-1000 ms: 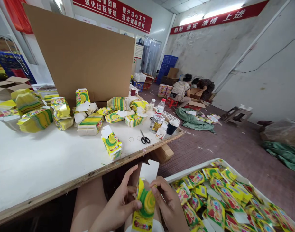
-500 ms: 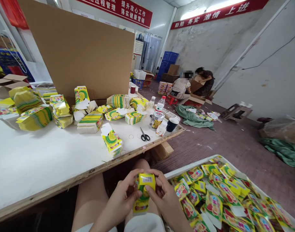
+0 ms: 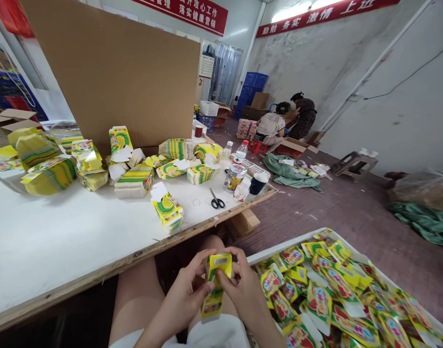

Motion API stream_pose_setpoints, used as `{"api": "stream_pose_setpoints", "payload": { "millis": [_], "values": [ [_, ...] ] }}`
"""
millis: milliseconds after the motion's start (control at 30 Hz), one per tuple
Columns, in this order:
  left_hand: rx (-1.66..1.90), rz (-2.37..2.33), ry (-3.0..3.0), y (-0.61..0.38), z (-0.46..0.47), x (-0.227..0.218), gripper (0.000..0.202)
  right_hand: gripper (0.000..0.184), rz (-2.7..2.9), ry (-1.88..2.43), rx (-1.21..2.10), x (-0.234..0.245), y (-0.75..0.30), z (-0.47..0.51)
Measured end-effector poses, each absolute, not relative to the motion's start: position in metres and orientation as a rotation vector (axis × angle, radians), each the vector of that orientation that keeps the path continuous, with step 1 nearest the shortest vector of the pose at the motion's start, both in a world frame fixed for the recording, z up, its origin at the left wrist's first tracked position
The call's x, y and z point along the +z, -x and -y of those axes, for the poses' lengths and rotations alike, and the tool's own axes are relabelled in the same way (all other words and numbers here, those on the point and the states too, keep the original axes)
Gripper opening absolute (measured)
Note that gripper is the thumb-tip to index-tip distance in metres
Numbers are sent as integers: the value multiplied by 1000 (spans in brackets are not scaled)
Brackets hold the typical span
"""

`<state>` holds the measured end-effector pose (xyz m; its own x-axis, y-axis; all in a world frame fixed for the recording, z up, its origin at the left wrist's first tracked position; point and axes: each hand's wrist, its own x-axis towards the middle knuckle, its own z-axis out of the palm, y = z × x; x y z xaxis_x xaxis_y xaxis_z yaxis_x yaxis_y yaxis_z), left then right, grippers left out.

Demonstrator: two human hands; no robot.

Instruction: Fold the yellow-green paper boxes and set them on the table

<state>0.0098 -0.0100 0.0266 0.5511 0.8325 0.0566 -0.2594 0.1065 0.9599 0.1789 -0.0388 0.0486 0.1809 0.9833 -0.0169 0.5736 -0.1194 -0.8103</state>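
Above my lap, both hands grip one small yellow-and-green carton (image 3: 211, 305) with a barcode at its top end. My left hand (image 3: 188, 289) pinches its left edge, thumb on the front. On the other side my right hand (image 3: 243, 285) wraps the upper right edge, with the thumb pressing the face below the barcode. The carton looks bent under the thumbs; its back is hidden. To the right of my lap, a white tray (image 3: 326, 230) is heaped with small yellow, green and red cartons (image 3: 319, 300).
Stacks of flat cartons (image 3: 134, 181) lie on the white table (image 3: 79, 241) before a big cardboard sheet (image 3: 116, 72). Scissors (image 3: 217, 199), a jar (image 3: 235, 177), bottles (image 3: 242, 190) and a dark cup (image 3: 258, 183) stand near its right corner. Two people (image 3: 272, 125) work beyond.
The carton has become narrower and more folded between my hands. My right fingers have curled further around its upper edge. One person in the background has straightened a little.
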Motion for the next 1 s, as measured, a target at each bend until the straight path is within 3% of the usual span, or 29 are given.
{"api": "stream_pose_setpoints", "payload": {
  "millis": [333, 467, 567, 733, 1000],
  "values": [
    [906, -635, -1271, -22, 12, 30, 48, 26, 1366, 1535, 805, 52, -199, 44],
    [1174, -954, -1742, -10, -14, 23, 51, 24, 1410, 1797, 304, 57, -235, 53],
    [1310, -1338, -2101, 12, -51, 14, 64, 29, 1407, 1896, 33, 59, -258, 61],
    [1245, -1489, -2266, 39, -92, -6, 30, 28, 1445, 1877, 409, 49, -244, 61],
    [1397, -1498, -2305, 54, -94, -11, 25, 32, 1431, 1761, 709, 52, -203, 45]
  ]
}}
